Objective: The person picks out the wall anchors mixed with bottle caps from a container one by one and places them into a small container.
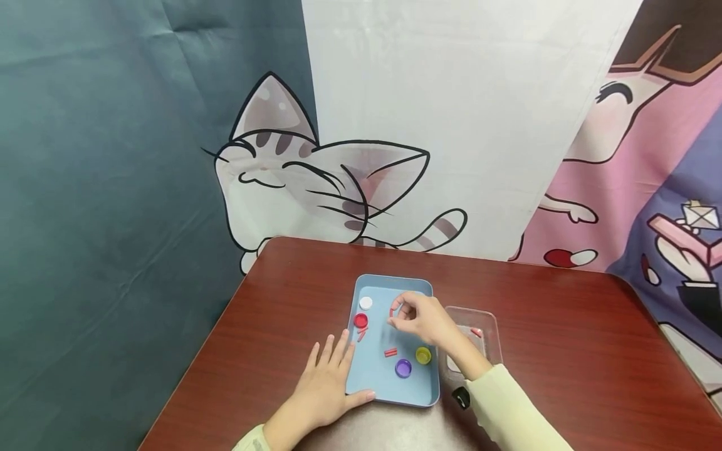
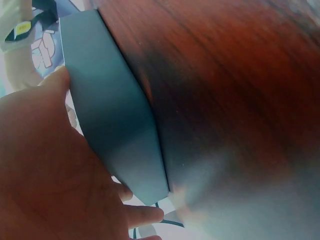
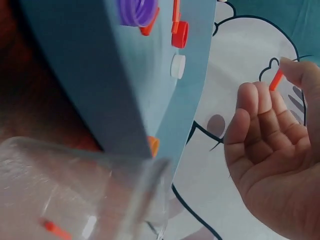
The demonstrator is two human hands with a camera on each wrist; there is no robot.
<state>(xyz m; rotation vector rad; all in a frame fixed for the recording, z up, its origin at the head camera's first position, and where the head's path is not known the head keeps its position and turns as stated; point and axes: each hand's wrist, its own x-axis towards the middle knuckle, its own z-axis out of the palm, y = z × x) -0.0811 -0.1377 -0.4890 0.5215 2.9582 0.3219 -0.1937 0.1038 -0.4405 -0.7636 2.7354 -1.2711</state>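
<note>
My right hand (image 1: 417,319) is raised over the blue tray (image 1: 383,391), pinching a short red stick (image 3: 276,79) between thumb and fingers. At the tray's near left corner, my left hand (image 1: 324,388) lies with its fingers spread straight. The left thumb reaches the tray's rim, and the left wrist view shows this hand against the tray's outer wall (image 2: 112,105). Inside the tray, a white cap (image 1: 366,303) and a red cap (image 1: 360,321) lie at the left. A purple cap (image 1: 403,368) and a yellow cap (image 1: 423,356) lie near the front right.
Red sticks (image 1: 391,352) lie side by side in the tray, and more (image 1: 362,334) lie beside the red cap. Right of the tray stands a clear plastic box (image 1: 493,338) with a red stick (image 1: 476,332) inside. Everything stands on a reddish-brown table (image 1: 564,351) before a printed curtain.
</note>
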